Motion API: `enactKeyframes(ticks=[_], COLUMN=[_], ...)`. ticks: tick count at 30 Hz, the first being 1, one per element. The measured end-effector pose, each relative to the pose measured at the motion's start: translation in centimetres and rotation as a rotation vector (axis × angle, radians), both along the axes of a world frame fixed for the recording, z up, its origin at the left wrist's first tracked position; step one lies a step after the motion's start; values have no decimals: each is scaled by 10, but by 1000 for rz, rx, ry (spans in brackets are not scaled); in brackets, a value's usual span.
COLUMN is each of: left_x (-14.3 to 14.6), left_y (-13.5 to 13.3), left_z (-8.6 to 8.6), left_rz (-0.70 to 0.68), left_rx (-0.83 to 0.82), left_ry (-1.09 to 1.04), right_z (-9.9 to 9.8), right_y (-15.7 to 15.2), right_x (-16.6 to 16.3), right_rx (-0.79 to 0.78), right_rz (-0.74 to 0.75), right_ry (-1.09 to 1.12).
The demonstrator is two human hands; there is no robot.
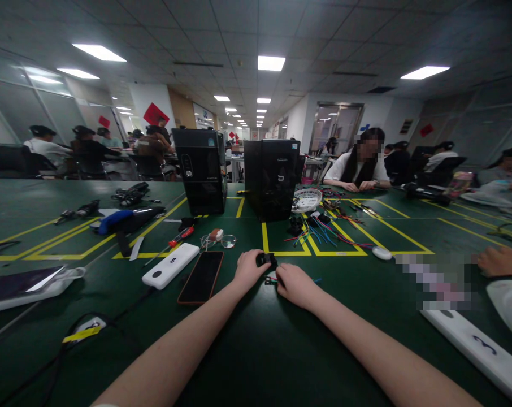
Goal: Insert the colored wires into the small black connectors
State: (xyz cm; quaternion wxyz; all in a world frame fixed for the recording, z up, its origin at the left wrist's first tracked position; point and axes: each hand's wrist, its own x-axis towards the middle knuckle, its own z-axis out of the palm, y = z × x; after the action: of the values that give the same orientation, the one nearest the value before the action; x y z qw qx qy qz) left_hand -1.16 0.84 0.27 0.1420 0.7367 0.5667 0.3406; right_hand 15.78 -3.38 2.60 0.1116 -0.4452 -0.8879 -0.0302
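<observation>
Near the middle of the green table, my left hand (248, 268) is closed around a small black part (267, 260), whose exact kind I cannot make out. My right hand (296, 285) is close beside it, thumb and fingers pinched together on thin coloured wires (272, 280). Dark connector ends stick out on the left of that hand, and a bit of blue wire shows on its right. The fingertips of both hands almost meet at the black part. Farther back and to the right lies a bundle of coloured wires (317, 229) with black pieces.
Two black computer towers (203, 169) stand ahead. To my left lie a phone (200, 277), a white power bank (171, 265), glasses (217, 241) and a red screwdriver (181, 236). A white basket (307, 199) sits behind the wires. People sit across and at right.
</observation>
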Motion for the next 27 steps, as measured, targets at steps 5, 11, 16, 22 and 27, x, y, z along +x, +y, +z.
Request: enactKeyframes(ticks=[5, 11, 16, 22, 27], left_x=[-1, -2, -1, 3, 2], left_y=[1, 2, 1, -6, -8], left_z=[-3, -3, -2, 1, 1], left_rz=[-21, 0, -105, -359, -354], left_rx=[15, 12, -5, 26, 43], left_ry=[23, 28, 70, 47, -33], right_z=[-6, -9, 0, 1, 16], right_y=[-1, 3, 4, 11, 28], right_x=[-2, -2, 3, 15, 44], right_rx=[12, 32, 26, 12, -98], right_rz=[52, 25, -116, -309, -518], right_ry=[-38, 90, 158, 42, -8])
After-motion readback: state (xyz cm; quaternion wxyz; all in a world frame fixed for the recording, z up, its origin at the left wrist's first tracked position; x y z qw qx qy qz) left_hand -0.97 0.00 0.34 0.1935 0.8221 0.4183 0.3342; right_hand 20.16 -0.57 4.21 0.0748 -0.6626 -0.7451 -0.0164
